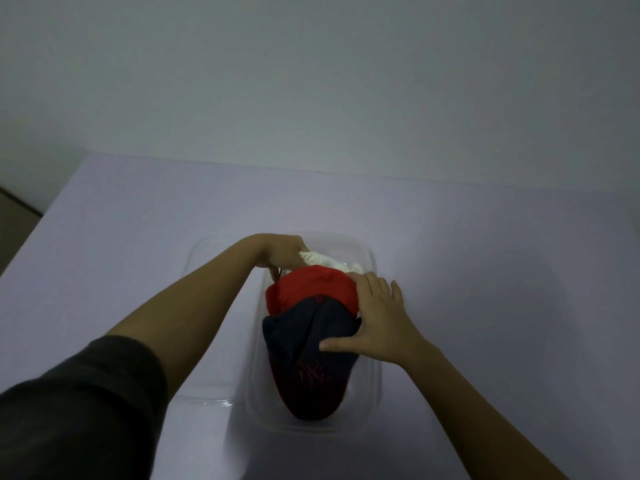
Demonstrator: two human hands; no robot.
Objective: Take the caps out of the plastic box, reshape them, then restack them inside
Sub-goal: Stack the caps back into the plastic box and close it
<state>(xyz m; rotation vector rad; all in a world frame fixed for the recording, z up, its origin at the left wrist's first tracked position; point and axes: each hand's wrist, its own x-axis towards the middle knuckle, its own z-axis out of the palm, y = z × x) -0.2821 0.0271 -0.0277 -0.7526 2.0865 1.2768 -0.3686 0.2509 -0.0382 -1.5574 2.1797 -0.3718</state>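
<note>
The left hand (282,252) is closed on the white cap (330,260) at the far end of the plastic box (375,382), while the right hand (379,317) lies flat and open across the navy cap (304,362) and red cap (311,289). The three caps overlap in a row running away from the person, so the white one likely lifts out away from the right hand's press.

The plastic box (375,382) is looking clear and glossy, catching little highlights. The navy cap (308,368), red cap (311,287) and white cap (332,261) are all showing up as soft matt cloth, and the table (138,237) is looking smooth and matt.
</note>
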